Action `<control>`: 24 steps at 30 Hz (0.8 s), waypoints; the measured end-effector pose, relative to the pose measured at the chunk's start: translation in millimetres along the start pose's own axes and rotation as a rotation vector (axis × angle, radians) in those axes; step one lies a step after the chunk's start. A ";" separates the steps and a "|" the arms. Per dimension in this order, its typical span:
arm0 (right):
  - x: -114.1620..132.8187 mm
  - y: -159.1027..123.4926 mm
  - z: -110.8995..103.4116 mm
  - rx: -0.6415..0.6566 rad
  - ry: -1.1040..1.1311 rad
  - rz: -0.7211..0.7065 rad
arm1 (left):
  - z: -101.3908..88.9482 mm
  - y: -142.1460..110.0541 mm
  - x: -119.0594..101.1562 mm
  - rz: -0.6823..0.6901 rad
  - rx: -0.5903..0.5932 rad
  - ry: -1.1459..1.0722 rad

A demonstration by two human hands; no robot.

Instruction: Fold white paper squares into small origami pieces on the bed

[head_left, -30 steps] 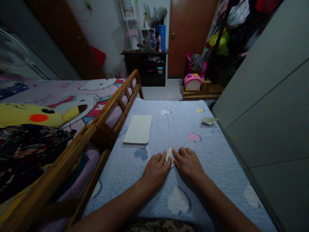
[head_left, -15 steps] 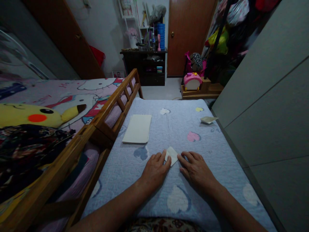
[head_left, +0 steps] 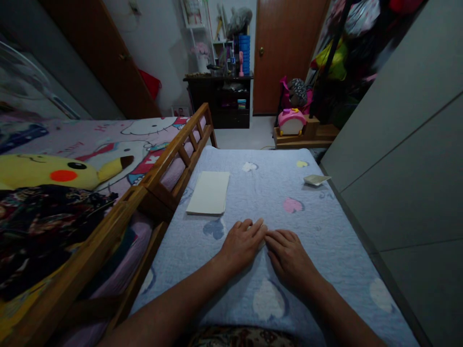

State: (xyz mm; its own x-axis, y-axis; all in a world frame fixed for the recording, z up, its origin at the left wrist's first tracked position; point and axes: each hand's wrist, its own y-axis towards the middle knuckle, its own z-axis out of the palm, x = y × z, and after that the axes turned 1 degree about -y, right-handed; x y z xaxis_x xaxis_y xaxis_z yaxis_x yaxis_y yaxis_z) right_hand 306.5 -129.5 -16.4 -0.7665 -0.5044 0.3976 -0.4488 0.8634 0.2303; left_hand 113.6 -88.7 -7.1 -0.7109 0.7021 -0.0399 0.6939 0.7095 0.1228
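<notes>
A small folded piece of white paper [head_left: 261, 245] lies on the bedspread, mostly hidden under my left hand [head_left: 244, 243]. The fingers of that hand are stretched out and lie flat across the paper, pressing it down. My right hand [head_left: 287, 250] rests just beside it, fingertips meeting the left hand's at the paper's right corner. Its fingers are extended and close together, with the thumb apart and lower. Left of my hands is a stack of white paper sheets [head_left: 209, 193]. Farther off, near the right edge, sits a folded paper piece [head_left: 317, 180].
The blue bedspread [head_left: 253, 193] with heart patterns covers the surface before me. A wooden bed rail [head_left: 177, 154] runs along the left, with a yellow plush toy [head_left: 83, 173] on the bed beyond. Grey cabinet panels [head_left: 405, 159] border the right side.
My left hand has slid right and flattened over the small paper, which showed plainly before. My right fingers have drawn together beside it. The view has shifted slightly.
</notes>
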 end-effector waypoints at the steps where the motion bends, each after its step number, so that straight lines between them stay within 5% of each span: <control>1: -0.5 0.0 0.1 0.000 0.000 0.001 | 3.1 0.7 1.9 0.018 -0.007 0.002; 15: 2.2 4.1 0.4 -0.021 -0.021 0.036 | 8.0 -43.8 30.1 0.087 -0.010 -0.028; 24: 1.8 15.1 -1.4 0.009 -0.033 0.053 | 1.8 -25.8 20.7 0.009 -0.071 -0.292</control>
State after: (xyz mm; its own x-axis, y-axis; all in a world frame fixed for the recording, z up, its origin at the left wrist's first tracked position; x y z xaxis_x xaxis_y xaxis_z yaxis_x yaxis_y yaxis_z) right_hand 299.0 -117.4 -11.0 -0.8042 -0.4576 0.3792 -0.4108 0.8891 0.2017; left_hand 81.2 -92.4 -12.9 -0.6345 0.7033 -0.3206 0.6830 0.7043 0.1933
